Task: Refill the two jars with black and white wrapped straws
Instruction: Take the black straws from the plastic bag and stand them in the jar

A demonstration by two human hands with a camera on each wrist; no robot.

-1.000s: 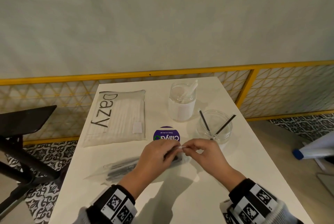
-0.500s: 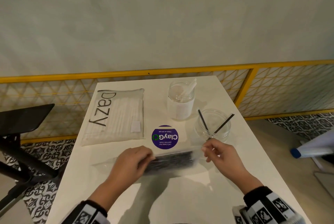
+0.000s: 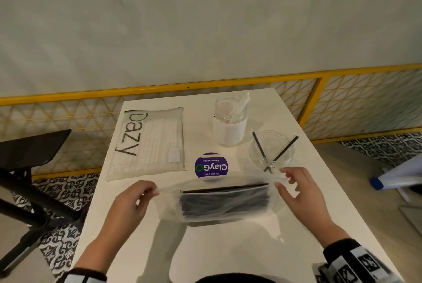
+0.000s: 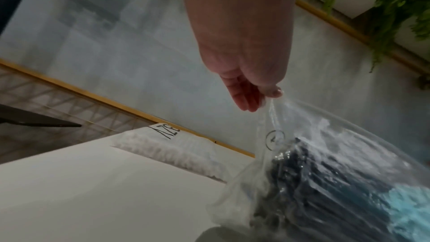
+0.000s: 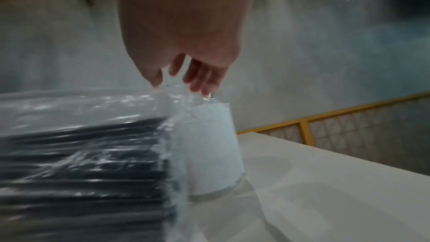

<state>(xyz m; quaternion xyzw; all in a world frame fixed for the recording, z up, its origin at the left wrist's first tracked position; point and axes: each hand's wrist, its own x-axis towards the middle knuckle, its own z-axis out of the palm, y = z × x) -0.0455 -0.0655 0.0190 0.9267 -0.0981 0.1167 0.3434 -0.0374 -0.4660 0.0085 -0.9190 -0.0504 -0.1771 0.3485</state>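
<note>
Far to my left on the white table (image 3: 228,248) lies the flat "Dazy" pack of white wrapped straws (image 3: 148,143), untouched and well apart from my fingers. Nearer, my left hand (image 3: 130,205) pinches the left end of the clear bag of black straws (image 3: 223,200), thumb and fingers closed on the thin plastic; the left wrist view shows that pinch plainly. The bag hangs between my two hands just above the table, its long axis running left to right across me, the black bundle lying along that same line. Its top edge looks stretched taut.

Beyond the bag sits the purple round sticker (image 3: 211,165). Behind that stands the labelled jar (image 3: 229,123) with a white straw or two in it. To the right is the wide clear jar (image 3: 272,149) holding two black straws, just past my right hand (image 3: 299,193). That hand grips the bag's right end between thumb and forefinger, the other fingers loosely spread.

I judge the right hand is nearer the black-straw jar, so the bag must open and feed that way.
</note>
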